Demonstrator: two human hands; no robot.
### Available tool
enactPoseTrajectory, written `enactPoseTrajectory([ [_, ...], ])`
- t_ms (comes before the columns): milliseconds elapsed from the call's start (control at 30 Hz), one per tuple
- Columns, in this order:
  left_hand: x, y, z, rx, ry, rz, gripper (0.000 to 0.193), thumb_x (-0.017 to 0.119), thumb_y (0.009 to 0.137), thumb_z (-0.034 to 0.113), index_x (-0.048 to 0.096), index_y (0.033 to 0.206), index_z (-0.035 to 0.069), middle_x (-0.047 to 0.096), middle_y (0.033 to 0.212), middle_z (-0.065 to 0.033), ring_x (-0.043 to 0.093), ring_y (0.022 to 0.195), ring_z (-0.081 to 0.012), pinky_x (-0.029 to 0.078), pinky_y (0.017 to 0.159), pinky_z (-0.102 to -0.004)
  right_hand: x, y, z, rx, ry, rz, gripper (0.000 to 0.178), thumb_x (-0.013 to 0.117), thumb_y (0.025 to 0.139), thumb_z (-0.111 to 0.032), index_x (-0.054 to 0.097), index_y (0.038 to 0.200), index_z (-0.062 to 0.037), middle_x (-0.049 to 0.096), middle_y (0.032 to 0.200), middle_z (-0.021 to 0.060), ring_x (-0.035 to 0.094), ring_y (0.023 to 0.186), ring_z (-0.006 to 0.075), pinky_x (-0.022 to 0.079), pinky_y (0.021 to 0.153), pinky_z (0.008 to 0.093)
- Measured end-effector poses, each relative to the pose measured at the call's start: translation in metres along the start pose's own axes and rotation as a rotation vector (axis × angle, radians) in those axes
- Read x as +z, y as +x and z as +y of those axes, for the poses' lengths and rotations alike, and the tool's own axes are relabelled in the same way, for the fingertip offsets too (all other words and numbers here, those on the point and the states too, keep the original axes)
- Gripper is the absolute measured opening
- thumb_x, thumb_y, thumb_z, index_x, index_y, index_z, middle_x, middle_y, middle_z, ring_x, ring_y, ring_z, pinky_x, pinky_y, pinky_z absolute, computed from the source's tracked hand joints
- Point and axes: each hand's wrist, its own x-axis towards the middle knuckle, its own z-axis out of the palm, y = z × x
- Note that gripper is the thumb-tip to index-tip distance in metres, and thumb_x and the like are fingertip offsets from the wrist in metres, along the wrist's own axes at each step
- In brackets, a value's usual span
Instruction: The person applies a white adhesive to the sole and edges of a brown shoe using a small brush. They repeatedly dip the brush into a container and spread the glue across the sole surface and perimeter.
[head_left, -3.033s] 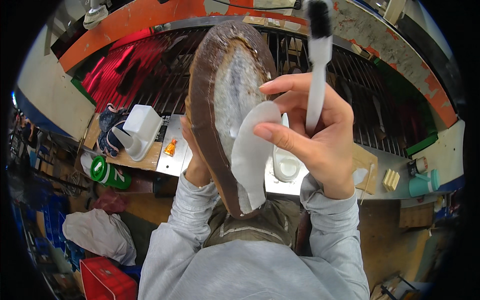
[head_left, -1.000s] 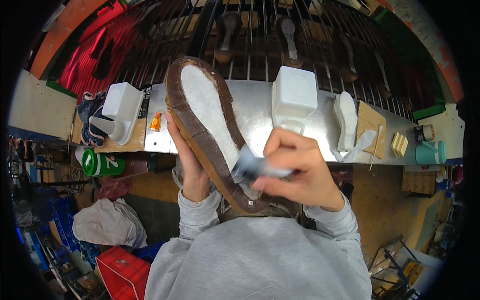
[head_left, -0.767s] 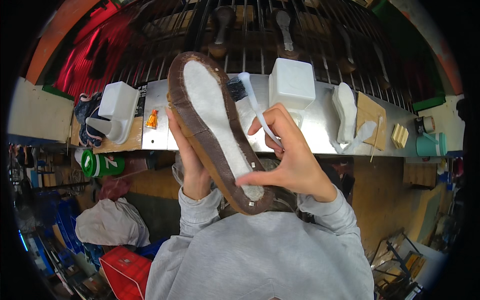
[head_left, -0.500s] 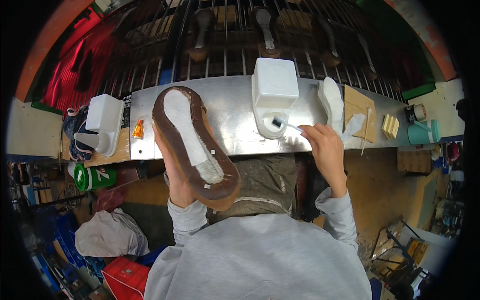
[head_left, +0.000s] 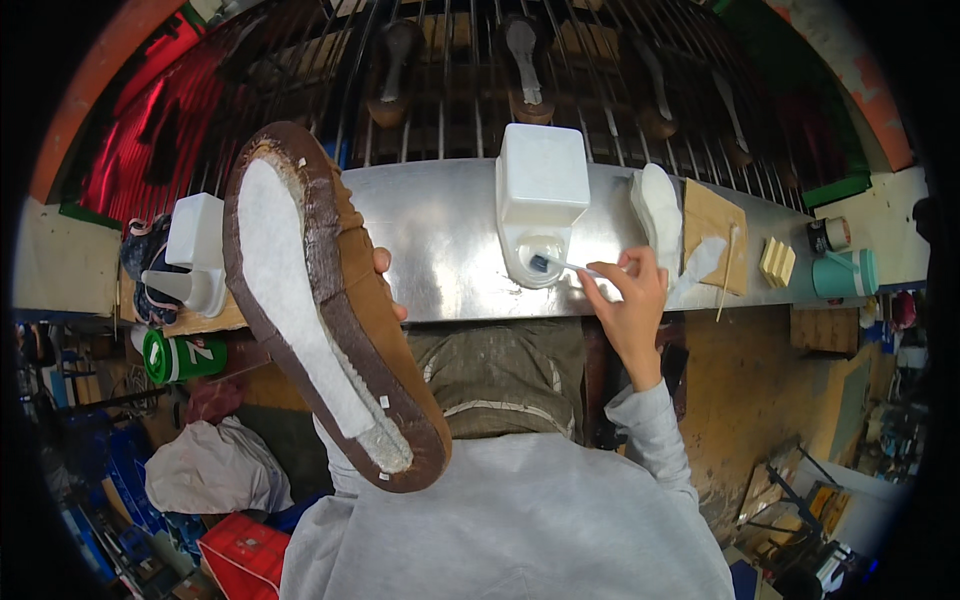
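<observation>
My left hand (head_left: 382, 262), mostly hidden behind the shoe, is wrapped round a brown shoe upper (head_left: 400, 375) whose underside faces up. A long white filler strip (head_left: 290, 260) runs down its middle, and small white bits stick to the brown margin. In my right hand (head_left: 637, 310), a slim pale-handled brush (head_left: 572, 266) is pinched between thumb and fingers. Its dark bristles are in the round cup (head_left: 527, 277) at the foot of a white plastic dispenser (head_left: 546, 180). How much liquid the cup holds cannot be made out.
Beyond the metal bench (head_left: 440, 220), several shoes, one a brown shoe (head_left: 525, 65), rest on a rod rack. Rightward are white insole-shaped pieces (head_left: 657, 212), brown card (head_left: 712, 230), yellowish blocks (head_left: 777, 262) and a teal cup (head_left: 846, 274). A second white dispenser (head_left: 197, 232) stands left, above a green container (head_left: 180, 355).
The shoe has moved left and nearer, tilting so its tan side shows, and now hides the small orange bottle. My right hand has shifted slightly left, the brush still in the cup.
</observation>
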Motion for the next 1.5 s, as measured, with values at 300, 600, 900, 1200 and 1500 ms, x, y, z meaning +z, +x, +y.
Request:
enactPoseTrajectory([
  [300, 0.005, 0.05, -0.092, 1.136, 0.475, 0.714, 0.081, 0.06, 0.093, 0.055, 0.028, 0.149, 0.005, 0.039, 0.148, -0.0306, 0.044, 0.137, -0.0409, 0.041, 0.112, -0.0579, -0.055, 0.046, -0.068, 0.079, 0.605, 0.113, 0.022, 0.082, 0.079, -0.011, 0.082, 0.101, -0.0106, 0.053, 0.083, -0.0012, 0.044, 0.065, 0.008, 0.03, 0.052, 0.025],
  [600, 0.018, 0.068, -0.106, 1.018, 0.618, 0.703, 0.081, 0.049, 0.095, 0.062, 0.03, 0.151, 0.006, 0.041, 0.148, -0.0251, 0.046, 0.136, -0.0366, 0.042, 0.111, -0.0517, -0.083, 0.107, -0.115, -0.457, 0.354, 0.238, 0.04, 0.089, 0.063, -0.031, 0.083, 0.101, -0.0188, 0.05, 0.085, 0.0, 0.048, 0.073, 0.0149, 0.034, 0.064, 0.0263],
  [900, 0.03, 0.071, -0.114, 0.901, 0.7, 0.63, 0.084, 0.038, 0.096, 0.07, 0.032, 0.153, 0.008, 0.043, 0.149, -0.0195, 0.049, 0.134, -0.0323, 0.043, 0.111, -0.0455, -0.077, 0.141, -0.116, -0.405, 0.384, 0.4, 0.033, 0.089, 0.067, -0.019, 0.083, 0.1, -0.0159, 0.048, 0.091, 0.002, 0.047, 0.077, 0.0146, 0.036, 0.062, 0.0256],
  [1200, 0.025, 0.063, -0.089, 1.007, 0.366, 0.524, 0.085, 0.03, 0.098, 0.074, 0.034, 0.153, 0.01, 0.047, 0.148, -0.0148, 0.053, 0.129, -0.0282, 0.046, 0.106, -0.0403, -0.075, 0.064, -0.105, -0.516, 0.523, -0.158, 0.031, 0.087, 0.067, -0.034, 0.083, 0.096, -0.0259, 0.046, 0.075, -0.0026, 0.046, 0.075, 0.0161, 0.029, 0.071, 0.0325],
  [1500, -0.041, -0.021, 0.035, 0.339, 0.07, 0.241, 0.064, 0.062, 0.099, 0.032, 0.032, 0.149, 0.004, 0.057, 0.124, -0.0186, 0.059, 0.115, -0.034, 0.054, 0.097, -0.0434, -0.067, 0.067, -0.031, 0.054, 0.792, 0.207, 0.025, 0.078, 0.083, -0.024, 0.076, 0.096, -0.0029, 0.046, 0.099, 0.0054, 0.046, 0.091, 0.019, 0.037, 0.081, 0.0307],
])
